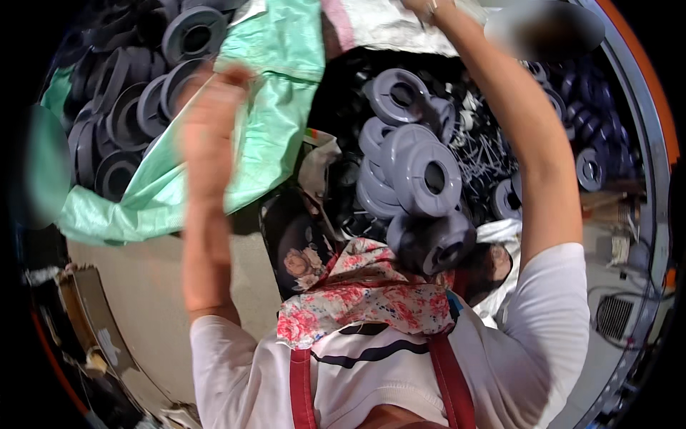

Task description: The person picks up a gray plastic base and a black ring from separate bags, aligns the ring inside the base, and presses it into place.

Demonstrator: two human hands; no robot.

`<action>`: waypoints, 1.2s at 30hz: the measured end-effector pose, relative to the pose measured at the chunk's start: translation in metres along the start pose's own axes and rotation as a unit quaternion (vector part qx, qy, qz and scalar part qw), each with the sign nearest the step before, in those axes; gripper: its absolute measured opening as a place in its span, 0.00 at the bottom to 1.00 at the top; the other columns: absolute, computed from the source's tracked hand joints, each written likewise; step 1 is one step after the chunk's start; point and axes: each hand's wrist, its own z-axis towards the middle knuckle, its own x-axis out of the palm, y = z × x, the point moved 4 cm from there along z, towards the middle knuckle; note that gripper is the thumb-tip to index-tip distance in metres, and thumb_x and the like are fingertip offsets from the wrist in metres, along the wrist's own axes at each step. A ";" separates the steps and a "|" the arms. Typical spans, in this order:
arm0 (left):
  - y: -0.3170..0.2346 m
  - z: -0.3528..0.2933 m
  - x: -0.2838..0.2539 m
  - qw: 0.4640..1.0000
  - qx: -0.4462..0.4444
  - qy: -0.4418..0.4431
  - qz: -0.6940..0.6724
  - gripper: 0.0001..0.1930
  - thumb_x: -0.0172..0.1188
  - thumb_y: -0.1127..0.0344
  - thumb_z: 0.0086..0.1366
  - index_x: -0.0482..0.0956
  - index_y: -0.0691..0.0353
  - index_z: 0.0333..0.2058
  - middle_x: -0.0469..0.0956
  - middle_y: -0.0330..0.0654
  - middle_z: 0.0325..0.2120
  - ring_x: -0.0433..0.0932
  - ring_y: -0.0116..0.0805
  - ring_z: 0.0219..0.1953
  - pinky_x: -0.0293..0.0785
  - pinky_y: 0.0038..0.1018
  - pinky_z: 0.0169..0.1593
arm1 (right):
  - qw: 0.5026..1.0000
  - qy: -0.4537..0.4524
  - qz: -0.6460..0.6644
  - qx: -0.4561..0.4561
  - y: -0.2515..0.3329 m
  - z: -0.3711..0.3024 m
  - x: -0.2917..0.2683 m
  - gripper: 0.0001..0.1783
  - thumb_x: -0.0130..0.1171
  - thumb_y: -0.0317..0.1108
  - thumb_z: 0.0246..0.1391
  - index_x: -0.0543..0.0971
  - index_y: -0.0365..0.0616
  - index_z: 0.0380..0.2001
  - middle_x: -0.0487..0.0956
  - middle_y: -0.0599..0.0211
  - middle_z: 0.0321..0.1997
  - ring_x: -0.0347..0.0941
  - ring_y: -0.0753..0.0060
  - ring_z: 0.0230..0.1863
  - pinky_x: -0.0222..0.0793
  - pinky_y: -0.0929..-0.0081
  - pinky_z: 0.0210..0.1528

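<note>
Blurred by motion, my left hand (214,107) is over the edge of a light green woven sack (275,107); its fingers are smeared. Grey round plastic parts with a central hole (128,118) lie beside and under that sack at the far left. At the top edge my right hand (416,6) is mostly cut off, next to a white sack (400,32), and its fingers cannot be made out. Between my arms, more grey ring-shaped parts (432,179) are heaped close to my lap.
Thin white plastic pieces (482,146) lie right of the heap, among small black parts. Dark purplish round parts (593,107) fill the far right. A cardboard box (96,307) stands at the lower left. At the right are a grey vented unit (614,317) and cables.
</note>
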 end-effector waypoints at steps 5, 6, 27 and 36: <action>0.162 -0.030 0.105 0.922 -0.371 0.026 -0.102 0.31 0.61 0.57 0.56 0.63 0.68 0.54 0.69 0.37 0.38 0.65 0.23 0.33 0.64 0.20 0.39 | 0.944 0.101 0.066 0.307 -0.146 -0.154 -0.040 0.42 0.60 0.65 0.37 0.76 0.32 0.40 0.76 0.50 0.42 0.72 0.64 0.43 0.66 0.68 0.45; 0.189 -0.024 0.108 0.918 -0.391 0.029 -0.051 0.32 0.61 0.52 0.56 0.65 0.68 0.52 0.68 0.37 0.35 0.65 0.24 0.34 0.65 0.22 0.38 | 0.922 0.079 0.062 0.374 -0.150 -0.186 -0.037 0.47 0.61 0.64 0.37 0.69 0.34 0.50 0.72 0.51 0.49 0.69 0.60 0.49 0.65 0.69 0.47; 0.331 0.026 0.166 0.811 -0.550 0.012 0.200 0.31 0.64 0.47 0.44 0.76 0.64 0.43 0.63 0.51 0.53 0.63 0.45 0.53 0.64 0.39 0.53 | 0.881 0.085 0.333 0.324 -0.191 -0.276 0.037 0.68 0.73 0.45 0.26 0.39 0.36 0.63 0.45 0.36 0.65 0.38 0.52 0.69 0.36 0.68 0.66; 0.236 0.025 0.199 0.850 -0.496 0.089 -0.152 0.18 0.59 0.63 0.52 0.75 0.73 0.37 0.77 0.49 0.31 0.78 0.35 0.29 0.77 0.29 0.36 | 0.914 0.137 0.363 0.123 -0.140 -0.247 0.007 0.61 0.69 0.35 0.22 0.49 0.43 0.63 0.56 0.55 0.64 0.51 0.64 0.64 0.45 0.73 0.64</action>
